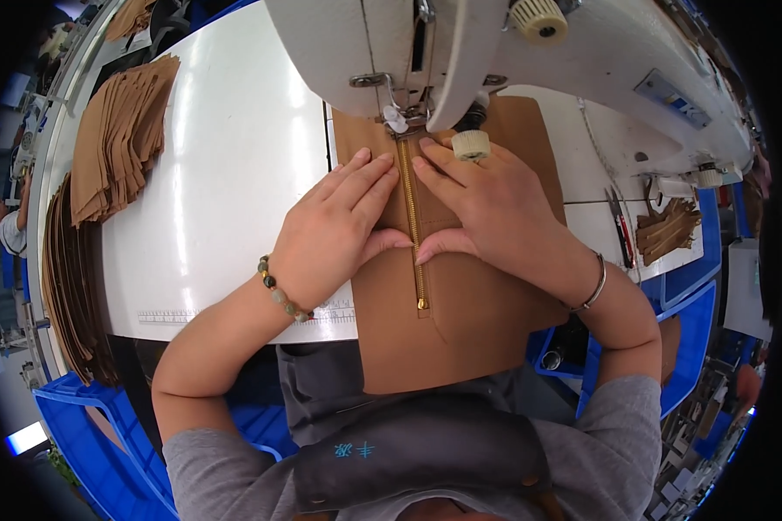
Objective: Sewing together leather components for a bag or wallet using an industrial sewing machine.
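A brown leather-like panel (482,326) lies flat on the sewing machine bed, its near end hanging over the table edge toward my lap. Down its middle runs a gold metal zipper (413,208) set in a narrow slot, with the slider at the near end. My left hand (343,213) presses flat on the panel left of the zipper, fingers stretched forward. On the other side my right hand (482,200) also lies flat, fingers outstretched. Both thumbs point inward at the zipper. Just beyond the fingertips, the presser foot (406,126) of the white sewing machine (356,43) sits over the zipper's far end.
Stacked brown pieces (122,139) lie at the far left, with more dark-edged panels (71,286) draped below. At right are red-handled snips (622,230) and small brown strips (669,230). Blue bins (96,434) flank me. A ruler scale (174,317) marks the table edge.
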Tool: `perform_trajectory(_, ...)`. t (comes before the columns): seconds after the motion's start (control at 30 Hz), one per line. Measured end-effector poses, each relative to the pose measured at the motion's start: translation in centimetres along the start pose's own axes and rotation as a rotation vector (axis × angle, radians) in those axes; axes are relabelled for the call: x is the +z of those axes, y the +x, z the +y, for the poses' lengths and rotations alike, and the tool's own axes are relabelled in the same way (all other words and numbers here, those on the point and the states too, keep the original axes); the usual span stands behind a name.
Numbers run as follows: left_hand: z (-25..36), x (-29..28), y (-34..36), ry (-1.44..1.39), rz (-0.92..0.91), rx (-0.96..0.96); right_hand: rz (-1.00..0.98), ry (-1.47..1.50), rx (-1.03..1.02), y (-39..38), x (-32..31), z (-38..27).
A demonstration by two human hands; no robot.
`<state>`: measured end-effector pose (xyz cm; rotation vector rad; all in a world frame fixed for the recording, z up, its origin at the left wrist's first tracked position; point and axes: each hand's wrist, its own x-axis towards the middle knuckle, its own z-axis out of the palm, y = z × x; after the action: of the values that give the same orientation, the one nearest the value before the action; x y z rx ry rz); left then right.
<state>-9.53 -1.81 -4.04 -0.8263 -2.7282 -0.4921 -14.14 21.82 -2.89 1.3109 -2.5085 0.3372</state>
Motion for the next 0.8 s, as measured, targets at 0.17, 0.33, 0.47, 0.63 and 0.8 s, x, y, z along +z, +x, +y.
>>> perform_trajectory(0.17, -0.2, -0.5, 0.3, 0.061, -0.033, 0.006, 0.003, -0.027, -0.009, -0.1, 0.3, 0.3)
perform_trajectory(0.33, -0.4, -0.5, 0.5, 0.097, -0.047, 0.010, -0.006, -0.047, -0.010, 0.1, 0.5, 0.5)
perform_trajectory(0.47, -0.7, -0.3, 0.7, 0.115, -0.035, 0.016, 0.007, -0.042, -0.002, 0.3, 0.5, 0.6)
perform_trajectory(0.63, -0.9, -0.3, 0.9, 0.102, -0.031, 0.000, -0.021, -0.022, 0.011, 0.4, 0.4, 0.9)
perform_trajectory(0.8, -1.0, -0.3, 1.1, 0.126, -0.024, -0.008, 0.039, -0.034, -0.015, 0.5, 0.5, 1.1)
